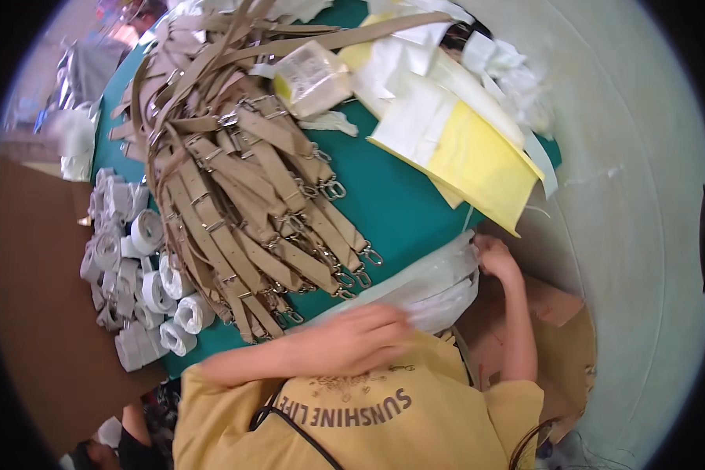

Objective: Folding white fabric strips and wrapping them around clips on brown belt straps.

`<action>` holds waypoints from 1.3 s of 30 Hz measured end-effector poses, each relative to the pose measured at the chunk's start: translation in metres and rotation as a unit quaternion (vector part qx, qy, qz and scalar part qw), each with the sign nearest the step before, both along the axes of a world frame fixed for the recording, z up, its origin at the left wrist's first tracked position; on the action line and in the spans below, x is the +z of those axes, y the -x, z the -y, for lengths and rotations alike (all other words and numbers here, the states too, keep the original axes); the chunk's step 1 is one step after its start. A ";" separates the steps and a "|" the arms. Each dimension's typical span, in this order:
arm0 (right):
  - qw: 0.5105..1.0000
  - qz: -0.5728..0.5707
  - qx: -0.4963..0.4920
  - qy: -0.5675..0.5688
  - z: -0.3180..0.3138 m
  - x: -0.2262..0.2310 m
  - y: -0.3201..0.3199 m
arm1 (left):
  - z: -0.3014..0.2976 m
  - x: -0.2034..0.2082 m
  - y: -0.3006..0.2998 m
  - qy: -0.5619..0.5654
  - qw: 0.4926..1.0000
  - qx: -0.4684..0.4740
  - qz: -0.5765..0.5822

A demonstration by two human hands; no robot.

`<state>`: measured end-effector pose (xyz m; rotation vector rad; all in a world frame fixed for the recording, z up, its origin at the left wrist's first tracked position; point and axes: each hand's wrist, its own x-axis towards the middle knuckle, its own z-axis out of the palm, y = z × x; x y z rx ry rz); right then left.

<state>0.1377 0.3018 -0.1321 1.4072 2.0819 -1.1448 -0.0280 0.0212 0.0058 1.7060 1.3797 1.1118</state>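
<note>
My right hand (495, 257) is closed at the far right end of a whitish, see-through plastic bag (435, 286), its fingers pinching the bag's edge. The bag lies along the near edge of the green table (388, 200), close against my body. My left hand (364, 337) hangs in front of my chest, at the near side of the bag. Motion smears its fingers, so whether they hold anything does not show. Beyond the bag lies a big pile of beige straps (235, 196) with metal snap hooks and buckles.
Several white rolled bands (145, 290) are heaped at the table's left edge. Yellow and white sheets (454, 133) and a clear-wrapped packet (313, 78) lie at the far side. An open cardboard box (544, 337) stands at my right, beside a pale wall (634, 157). Another person's arm (135, 427) shows lower left.
</note>
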 end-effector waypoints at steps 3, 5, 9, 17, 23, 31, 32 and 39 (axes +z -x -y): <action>0.951 -0.183 -0.196 0.152 0.006 -0.064 -0.015 | -0.039 -0.078 -0.050 0.107 0.981 0.073 -0.141; 0.909 -0.256 -0.277 0.178 0.009 -0.082 -0.015 | -0.038 -0.096 -0.068 0.128 0.956 0.077 -0.251; 0.858 -0.338 -0.371 0.110 0.022 -0.058 -0.018 | -0.045 -0.084 -0.077 0.157 0.953 -0.035 -0.257; 0.744 -0.566 -0.354 -0.016 0.067 0.068 -0.070 | -0.146 -0.047 -0.076 0.145 0.981 0.088 -0.096; 0.725 -0.611 -0.314 0.045 0.059 0.141 -0.072 | -0.144 0.012 -0.073 0.166 0.983 0.060 -0.048; 0.724 -0.637 -0.260 0.052 0.024 0.162 -0.069 | -0.106 0.013 -0.051 0.197 0.976 0.031 0.092; 0.723 -0.639 -0.256 0.055 0.023 0.162 -0.068 | -0.104 0.012 -0.050 0.194 0.978 0.025 0.075; 0.727 -0.646 -0.231 -0.001 0.014 0.188 -0.065 | -0.107 0.037 -0.057 0.138 0.980 0.067 -0.123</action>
